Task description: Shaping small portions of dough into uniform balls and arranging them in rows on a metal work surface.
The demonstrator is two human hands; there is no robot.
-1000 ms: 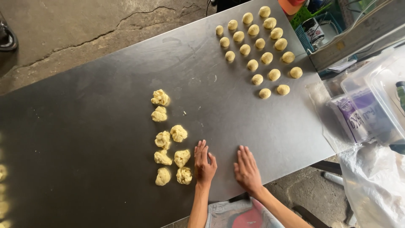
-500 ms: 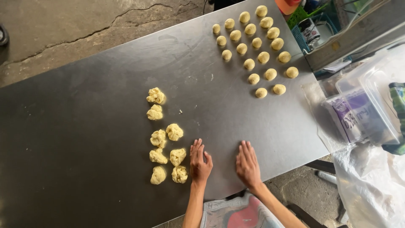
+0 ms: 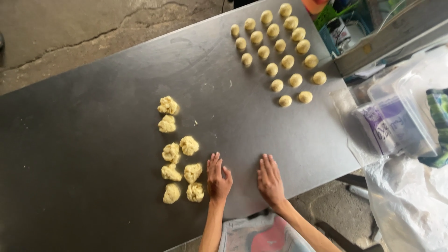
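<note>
1. Dough lumps (image 3: 179,151), rough and pale yellow, sit in a loose double column at about nine o'clock from my hands, eight of them on the dark metal table (image 3: 93,140). The top two stand one above the other, a little apart from the six below.
2. My left hand (image 3: 218,179) lies palm down and flat on the table, fingers stretched toward twelve o'clock, released and grasping nothing. The lowest lump (image 3: 195,192) is just beside it at nine o'clock; whether the hand's edge touches it, I cannot tell.
3. My right hand (image 3: 270,179) lies flat in the same way at three o'clock from the left, fingers together, also released and holding nothing. The two hands are near each other with bare metal between them.
4. Rolled dough balls (image 3: 280,45), smooth and round, stand in slanting rows at about one o'clock, well apart from both hands, near the table's far corner.
5. Clear plastic bags (image 3: 396,126) and a see-through container lie off the table's edge at three o'clock, with a white plastic sheet (image 3: 410,205) below them toward four o'clock.
</note>
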